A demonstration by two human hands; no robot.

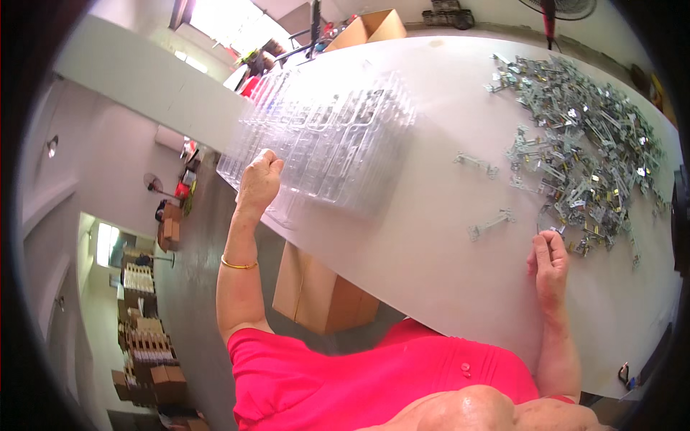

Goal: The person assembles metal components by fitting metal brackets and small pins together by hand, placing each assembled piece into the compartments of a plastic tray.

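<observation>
A stack of clear plastic trays with moulded compartments stands on the left part of the pale table, its outline doubled and hazy. My left hand is closed over the near left edge of the stack; what its fingers hold, if anything, is hidden. On the right lies a large heap of small metal brackets, silvery with some yellowish parts. My right hand is at the heap's near edge, fingers pinched on a small metal bracket. Two loose brackets, one farther and one nearer, lie left of the heap.
Below the table's near left edge stands a cardboard box. Another open box is beyond the far edge, next to a black stand. A fan stands at the back right. Stacked cartons line the far left.
</observation>
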